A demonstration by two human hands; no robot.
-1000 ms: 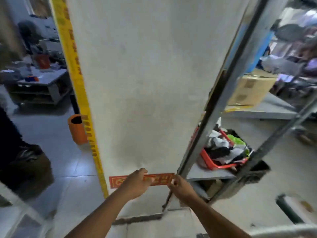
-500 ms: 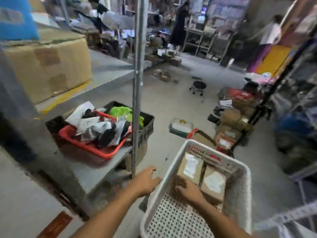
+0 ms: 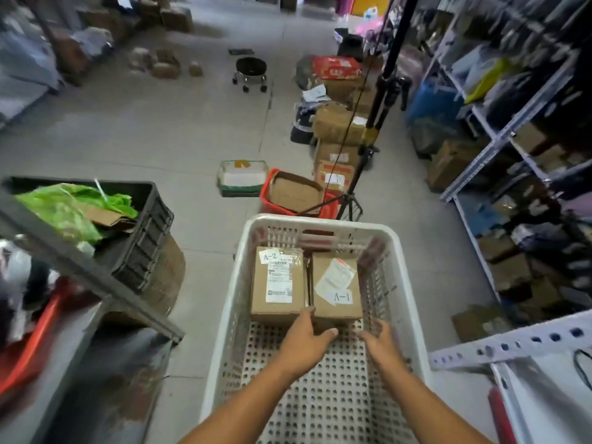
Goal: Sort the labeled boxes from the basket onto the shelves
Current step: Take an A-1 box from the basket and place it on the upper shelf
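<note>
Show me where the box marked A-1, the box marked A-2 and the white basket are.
A-1 box (image 3: pixel 336 288): head view, top face.
A-2 box (image 3: pixel 278 282): head view, top face.
White basket (image 3: pixel 323 221): head view, far rim.

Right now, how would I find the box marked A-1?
Find the big white basket in the aisle. Two brown boxes sit side by side at its far end. The A-1 box is the right one, its tag near the front edge; its neighbour says A-2.

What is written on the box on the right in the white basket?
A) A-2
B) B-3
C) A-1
C: the right box in the basket has a small white sticker reading A-1; the left box reads A-2.
</note>
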